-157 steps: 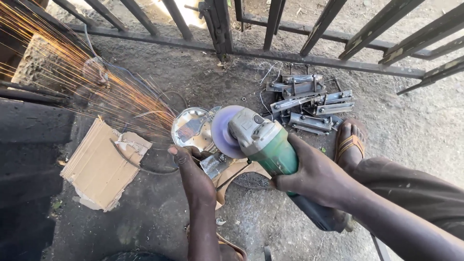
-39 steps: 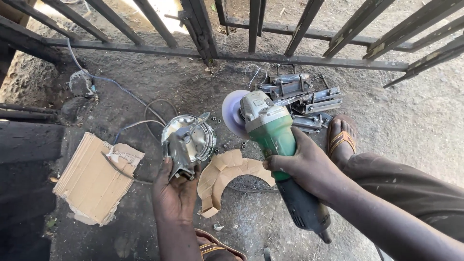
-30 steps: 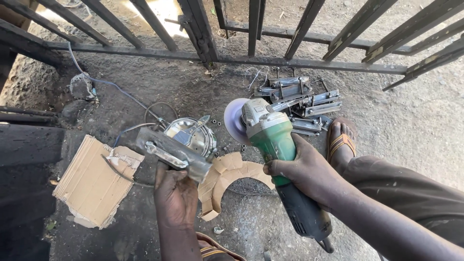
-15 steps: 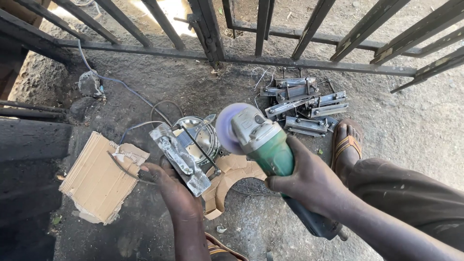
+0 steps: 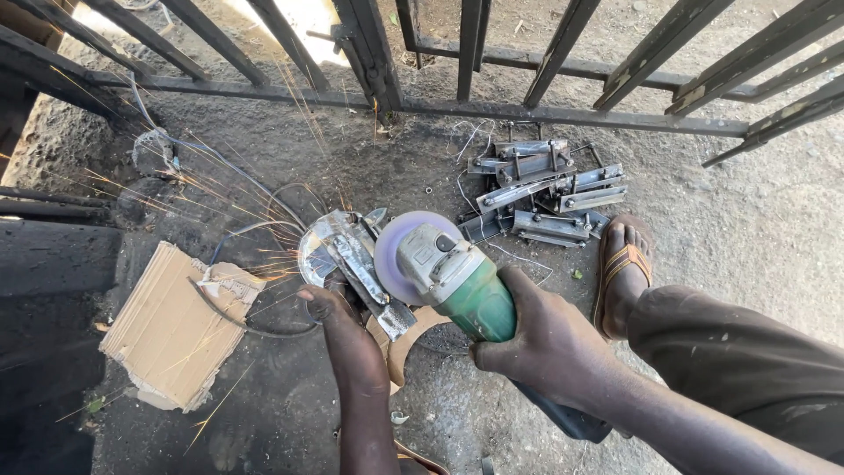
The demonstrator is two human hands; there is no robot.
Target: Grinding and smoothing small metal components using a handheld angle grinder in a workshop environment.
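My right hand (image 5: 547, 347) grips the green body of an angle grinder (image 5: 457, 283), whose spinning disc (image 5: 397, 257) meets a flat metal latch piece (image 5: 362, 271). My left hand (image 5: 332, 310) holds that metal piece from below, over a round shiny metal bowl (image 5: 318, 248). Sparks fly out to the left across the ground. My sandalled right foot (image 5: 622, 273) rests on the ground to the right of the grinder.
A pile of grey metal latches (image 5: 545, 189) lies behind the grinder. Torn cardboard (image 5: 176, 324) lies at the left, with a cable (image 5: 246, 325) over it. A dark iron gate (image 5: 475, 62) runs along the back. Sandy ground stretches to the right.
The metal piece has been turned in my left hand and brought against the disc. The grinder has come down onto it, and sparks now shoot to the left.
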